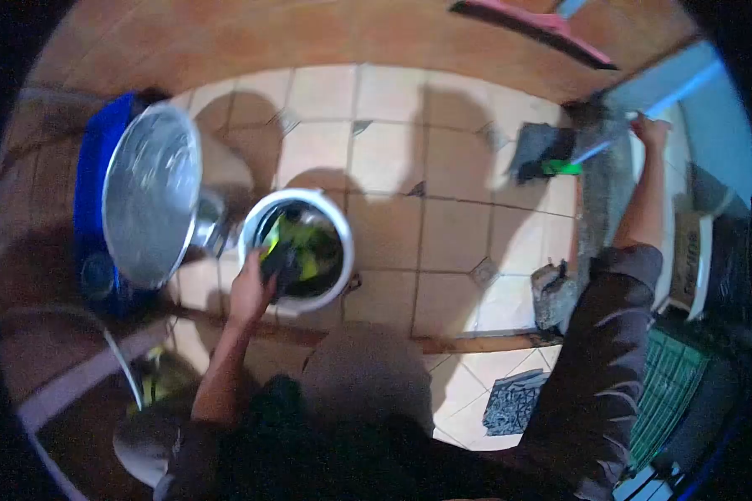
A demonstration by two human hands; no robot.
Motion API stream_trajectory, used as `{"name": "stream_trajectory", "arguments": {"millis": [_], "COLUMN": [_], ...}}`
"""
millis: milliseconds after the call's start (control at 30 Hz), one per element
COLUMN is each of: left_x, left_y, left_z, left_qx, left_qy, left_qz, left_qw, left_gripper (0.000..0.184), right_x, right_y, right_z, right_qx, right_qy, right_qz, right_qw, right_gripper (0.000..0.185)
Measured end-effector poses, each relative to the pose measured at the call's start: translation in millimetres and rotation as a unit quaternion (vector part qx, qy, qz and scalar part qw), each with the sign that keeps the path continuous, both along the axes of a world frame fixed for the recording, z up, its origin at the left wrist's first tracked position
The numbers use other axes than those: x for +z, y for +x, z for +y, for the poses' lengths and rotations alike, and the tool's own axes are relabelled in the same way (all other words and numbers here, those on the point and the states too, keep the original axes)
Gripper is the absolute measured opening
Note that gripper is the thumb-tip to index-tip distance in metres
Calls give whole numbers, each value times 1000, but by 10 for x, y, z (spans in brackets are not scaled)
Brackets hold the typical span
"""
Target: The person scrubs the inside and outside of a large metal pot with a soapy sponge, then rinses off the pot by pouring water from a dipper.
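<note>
At the rim of a white bucket (348,265), my left hand (249,290) is closed on a dark, limp, cloth-like thing (286,260) with yellow-green parts. More yellow-green and dark material (319,238) shows inside the bucket; I cannot make out what it is. Out to the right, my right hand (650,131) grips the long pale-blue handle of a broom (685,90). Its green head (562,167) is low by the floor, touching or close to a dark grey mat-like piece (543,144). The broom's bristles are hard to make out.
A large silver metal bowl (150,196) stands tilted before a blue object (92,209) at left. A pink squeegee (543,25) lies at the top. A cardboard box (691,263) and green crate (664,392) are at right. A patterned grey piece (514,403) lies on the tiles.
</note>
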State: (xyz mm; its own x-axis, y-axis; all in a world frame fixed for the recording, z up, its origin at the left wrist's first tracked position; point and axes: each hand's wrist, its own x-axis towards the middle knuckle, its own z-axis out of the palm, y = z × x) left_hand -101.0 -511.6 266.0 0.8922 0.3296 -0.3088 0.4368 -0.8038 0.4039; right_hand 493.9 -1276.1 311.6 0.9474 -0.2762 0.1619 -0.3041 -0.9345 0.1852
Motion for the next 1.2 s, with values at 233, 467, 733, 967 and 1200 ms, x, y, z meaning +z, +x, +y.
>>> {"name": "stream_trajectory", "arguments": {"millis": [233,467,733,967,1200], "left_x": [-203,-253,-56,495,337], "left_y": [64,202,-11,-331,-533], "left_z": [123,177,209,373,384], "left_qx": [-78,-48,2,-76,-35], "left_qy": [109,141,129,105,40], "left_qz": [-54,-62,-78,-141,-123], "left_qw": [990,987,989,982,991], "left_gripper": [65,62,48,40,37], "right_x": [-89,-445,-1020,-1591,-2092], "right_y": [-1001,-2790,-4694,-4797,-4869], "right_z": [1116,3516,6272,6549,6496], "right_qx": [104,307,609,625,554], "right_qy": [36,251,341,168,223], "right_qz": [-220,-141,267,434,369], "right_qw": [969,907,664,626,712], "right_gripper": [69,35,28,49,43]}}
